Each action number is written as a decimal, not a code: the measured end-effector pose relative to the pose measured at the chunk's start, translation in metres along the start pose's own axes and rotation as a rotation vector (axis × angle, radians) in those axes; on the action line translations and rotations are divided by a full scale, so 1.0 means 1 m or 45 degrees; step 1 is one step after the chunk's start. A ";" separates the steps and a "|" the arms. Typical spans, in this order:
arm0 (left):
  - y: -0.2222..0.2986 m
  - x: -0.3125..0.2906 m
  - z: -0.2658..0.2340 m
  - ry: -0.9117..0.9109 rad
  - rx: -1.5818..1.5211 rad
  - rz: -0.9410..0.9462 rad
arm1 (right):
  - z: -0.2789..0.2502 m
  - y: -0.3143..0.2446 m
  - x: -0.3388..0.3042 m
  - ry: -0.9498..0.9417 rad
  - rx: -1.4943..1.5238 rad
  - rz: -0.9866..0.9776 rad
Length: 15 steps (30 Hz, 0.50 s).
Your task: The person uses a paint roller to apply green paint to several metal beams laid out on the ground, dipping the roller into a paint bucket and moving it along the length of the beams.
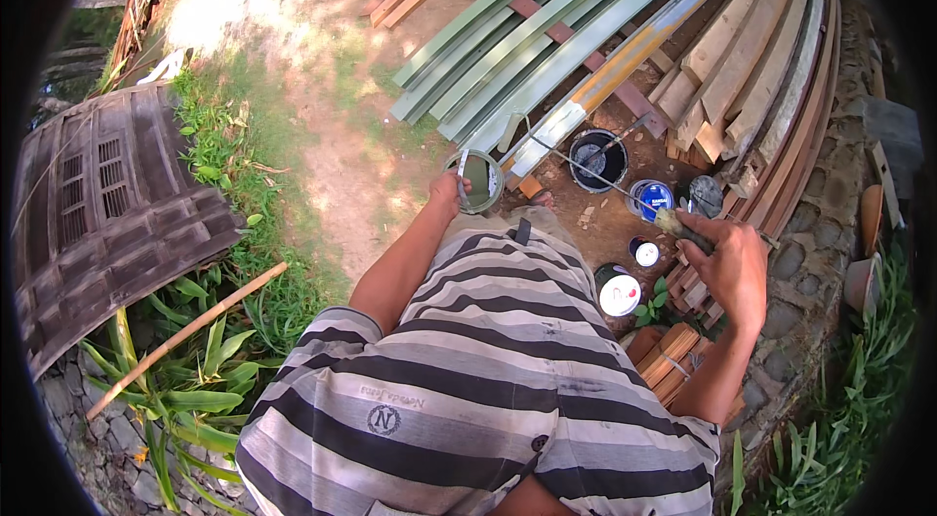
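Past our striped shirt [429,370], our right hand [730,262] has fingers closed round a roller handle [671,222], likely balancing its rod, while our left hand [447,194] clamps a paint bucket [500,189], seemingly steadying it beside green beams [439,55].

On my feed the dirt ground [322,160] carries a black bucket [578,183], a blue-and-white tub [654,196] just to its right, and short planks [398,2] well apart to its left.
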<state>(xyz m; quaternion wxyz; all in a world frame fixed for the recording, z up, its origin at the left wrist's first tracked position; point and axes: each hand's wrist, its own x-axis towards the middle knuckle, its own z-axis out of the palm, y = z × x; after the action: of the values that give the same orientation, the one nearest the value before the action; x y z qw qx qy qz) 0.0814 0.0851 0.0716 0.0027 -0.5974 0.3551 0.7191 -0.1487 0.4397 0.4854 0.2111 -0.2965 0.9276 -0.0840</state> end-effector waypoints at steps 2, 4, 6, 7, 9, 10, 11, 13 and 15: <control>0.001 0.003 -0.001 -0.009 -0.014 0.007 | 0.006 -0.003 -0.003 0.005 -0.027 -0.119; 0.004 0.005 0.000 -0.025 -0.046 0.023 | 0.011 -0.014 -0.004 -0.078 -0.039 -0.110; 0.009 0.003 0.001 -0.053 -0.093 0.047 | 0.018 -0.020 -0.003 -0.102 -0.046 -0.162; 0.010 0.000 0.003 -0.057 -0.096 0.040 | 0.022 -0.021 -0.003 -0.121 -0.061 -0.173; 0.012 -0.002 0.003 -0.060 -0.102 0.031 | 0.031 -0.024 -0.001 -0.157 -0.087 -0.200; 0.013 -0.002 -0.001 -0.066 -0.067 0.034 | 0.037 -0.025 0.001 -0.149 -0.135 -0.268; 0.015 -0.001 -0.005 -0.072 -0.031 0.037 | 0.045 -0.027 0.004 -0.140 -0.182 -0.336; 0.018 0.001 -0.009 -0.108 0.028 0.047 | 0.060 -0.032 0.012 -0.112 -0.269 -0.465; 0.020 0.000 -0.009 -0.163 0.073 0.066 | 0.078 -0.040 0.023 -0.073 -0.345 -0.594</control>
<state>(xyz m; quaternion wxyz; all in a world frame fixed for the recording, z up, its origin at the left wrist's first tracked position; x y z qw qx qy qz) 0.0801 0.0653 0.0812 0.0237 -0.5403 0.3900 0.7452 -0.1104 0.3913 0.4193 0.1708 -0.5301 0.8305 0.0029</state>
